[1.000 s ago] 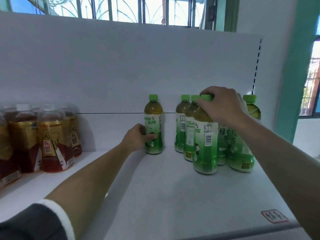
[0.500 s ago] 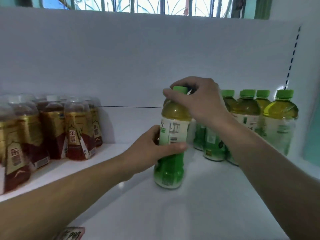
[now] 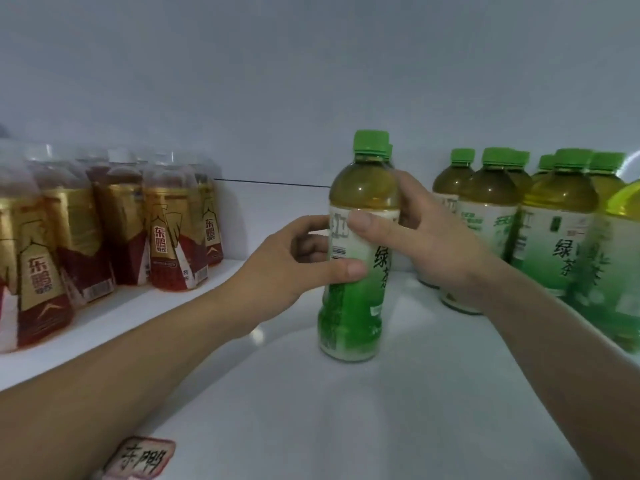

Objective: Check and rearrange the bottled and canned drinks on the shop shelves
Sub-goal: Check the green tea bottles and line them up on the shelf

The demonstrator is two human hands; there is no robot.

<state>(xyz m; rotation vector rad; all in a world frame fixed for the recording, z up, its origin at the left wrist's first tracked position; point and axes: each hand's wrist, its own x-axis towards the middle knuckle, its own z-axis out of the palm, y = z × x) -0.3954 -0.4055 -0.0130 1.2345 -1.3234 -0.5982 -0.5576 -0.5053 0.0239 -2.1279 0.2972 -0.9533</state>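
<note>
One big white shelf [image 3: 346,427] fills most of the shot, with a plain white back panel [image 3: 311,81] behind it. My reference point is the lone green tea bottle [image 3: 360,306] standing upright mid-shelf, green cap on.

Left of it, well apart, there's a cluster of red-and-gold bottles [image 3: 104,237] packed together along the back panel. Near it on the right are the other green tea bottles [image 3: 554,237], bunched up and touching.

Both hands have hold of that middle bottle. The left hand [image 3: 294,268] wraps the label from the left, thumb across the front. The right hand [image 3: 433,244] grips it from the right a bit higher, thumb on the front too. Can't tell if its base actually rests on the shelf.

Down-left of it, at the shelf's front edge, is a small red-bordered tag [image 3: 138,459] with handwriting.
</note>
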